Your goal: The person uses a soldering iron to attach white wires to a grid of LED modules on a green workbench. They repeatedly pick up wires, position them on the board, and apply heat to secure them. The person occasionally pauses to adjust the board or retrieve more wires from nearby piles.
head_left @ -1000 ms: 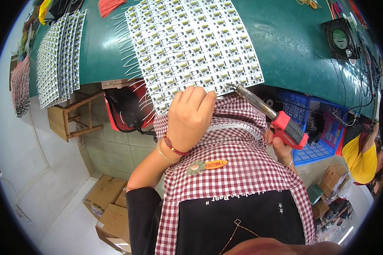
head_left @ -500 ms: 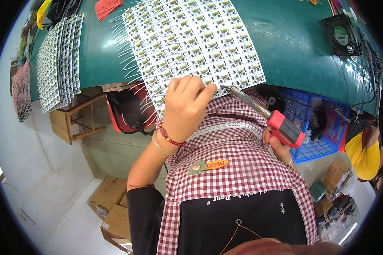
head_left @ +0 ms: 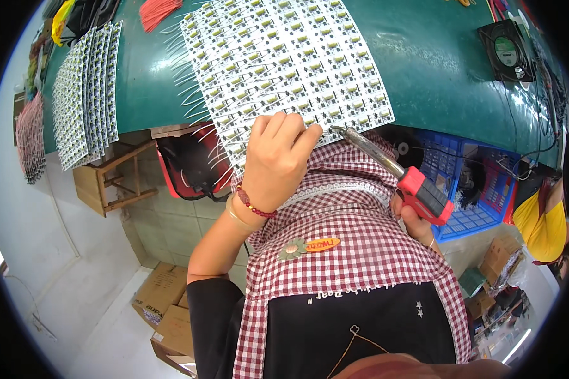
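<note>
A large white panel of small circuit boards [head_left: 284, 69] with thin wire leads lies on the green bench top [head_left: 436, 69]. My left hand [head_left: 275, 158] rests on the panel's near edge, fingers curled down against the boards; whether it pinches anything is hidden. My right hand [head_left: 414, 221] grips the red handle of a soldering iron [head_left: 392, 170]. The iron's metal tip points left and meets the panel's near edge just right of my left fingertips.
A second stack of board panels [head_left: 85, 95] lies at the bench's left end. A small black fan [head_left: 506, 50] stands at the far right. A blue crate [head_left: 468, 189], a red bin [head_left: 189, 164] and a wooden stool [head_left: 110, 180] sit below the bench. Cardboard boxes [head_left: 167, 309] lie on the floor.
My left hand has slid up from the panel's lower edge onto the boards. The soldering iron's tip has moved left and closer to my left fingers.
</note>
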Demonstrator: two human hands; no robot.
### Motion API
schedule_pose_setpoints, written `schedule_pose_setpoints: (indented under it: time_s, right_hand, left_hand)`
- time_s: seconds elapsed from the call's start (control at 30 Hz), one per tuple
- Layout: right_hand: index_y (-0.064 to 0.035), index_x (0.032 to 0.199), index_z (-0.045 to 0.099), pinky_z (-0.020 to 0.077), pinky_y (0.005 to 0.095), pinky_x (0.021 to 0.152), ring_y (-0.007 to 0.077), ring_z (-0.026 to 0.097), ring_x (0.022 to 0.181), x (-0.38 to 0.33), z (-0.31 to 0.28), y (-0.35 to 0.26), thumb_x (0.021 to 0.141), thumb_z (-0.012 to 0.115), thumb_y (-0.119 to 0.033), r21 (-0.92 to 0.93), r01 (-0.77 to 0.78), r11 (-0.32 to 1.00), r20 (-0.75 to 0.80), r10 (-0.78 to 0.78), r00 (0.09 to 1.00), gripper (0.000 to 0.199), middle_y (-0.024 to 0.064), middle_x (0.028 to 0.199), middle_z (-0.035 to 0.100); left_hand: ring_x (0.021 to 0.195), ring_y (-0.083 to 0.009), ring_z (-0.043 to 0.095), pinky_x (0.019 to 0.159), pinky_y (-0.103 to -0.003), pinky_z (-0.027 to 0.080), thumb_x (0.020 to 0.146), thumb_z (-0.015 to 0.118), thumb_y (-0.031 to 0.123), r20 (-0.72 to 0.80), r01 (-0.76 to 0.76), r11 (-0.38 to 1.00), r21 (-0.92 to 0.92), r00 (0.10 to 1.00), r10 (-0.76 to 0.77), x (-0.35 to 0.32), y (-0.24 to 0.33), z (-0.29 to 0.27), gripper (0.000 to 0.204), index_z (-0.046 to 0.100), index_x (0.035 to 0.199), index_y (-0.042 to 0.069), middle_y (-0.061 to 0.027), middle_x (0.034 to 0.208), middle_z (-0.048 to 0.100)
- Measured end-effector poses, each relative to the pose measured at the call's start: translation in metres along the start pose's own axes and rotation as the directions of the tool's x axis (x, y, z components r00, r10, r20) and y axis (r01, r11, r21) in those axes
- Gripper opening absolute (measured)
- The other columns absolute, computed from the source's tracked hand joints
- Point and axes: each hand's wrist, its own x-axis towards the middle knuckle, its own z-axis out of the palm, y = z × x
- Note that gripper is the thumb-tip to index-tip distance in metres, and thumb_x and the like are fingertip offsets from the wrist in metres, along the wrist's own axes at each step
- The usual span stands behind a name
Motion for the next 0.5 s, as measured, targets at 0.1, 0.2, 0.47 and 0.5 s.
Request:
schedule_pose_setpoints:
  time_s: [0.1,0.2,0.47,0.5]
  right_hand:
    - [-0.0075,0.09,0.064,0.0427,0.0344,0.061,0.0231,0.058,0.071,0.0,0.001,-0.005,0.083,0.068,-0.027,0.064,0.004,0.998,-0.007,-0.004,1.0,0.02,0.0048,0.08,0.06]
    - [-0.0056,0.089,0.06,0.0423,0.0325,0.061,0.019,0.054,0.069,0.005,0.006,-0.015,0.088,0.065,-0.025,0.164,0.005,0.986,-0.011,-0.003,1.0,0.02,0.0042,0.076,0.057]
    - [-0.002,0.088,0.054,0.0404,0.028,0.061,0.0126,0.048,0.067,0.022,0.015,-0.038,0.093,0.061,-0.023,0.425,0.021,0.905,0.017,-0.031,0.999,0.022,0.003,0.075,0.051]
    - [-0.002,0.088,0.055,0.0405,0.0281,0.061,0.0124,0.048,0.067,0.021,0.016,-0.038,0.093,0.061,-0.022,0.444,-0.003,0.896,0.026,-0.01,1.0,0.021,0.0027,0.075,0.052]
  left_hand:
    - [0.068,-0.021,0.049,0.063,-0.034,0.037,0.07,0.062,-0.003,0.021,-0.004,1.0,0.018,1.0,0.003,0.001,0.002,-0.003,0.021,0.065,0.088,0.007,-0.0033,0.071,0.045]
    - [0.069,-0.021,0.05,0.065,-0.034,0.038,0.07,0.062,-0.003,-0.027,-0.03,0.999,0.031,0.999,0.031,0.001,0.003,0.0,0.021,0.064,0.089,0.007,-0.0032,0.071,0.045]
    - [0.067,-0.0211,0.051,0.061,-0.035,0.038,0.07,0.071,0.0,-0.223,0.06,0.989,0.134,0.974,-0.029,0.001,0.009,-0.005,0.019,0.067,0.087,0.007,-0.0027,0.072,0.051]
    - [0.067,-0.0209,0.051,0.061,-0.035,0.038,0.07,0.071,0.0,-0.199,0.054,0.992,0.112,0.98,-0.031,0.0,0.008,-0.003,0.019,0.068,0.088,0.007,-0.0026,0.071,0.051]
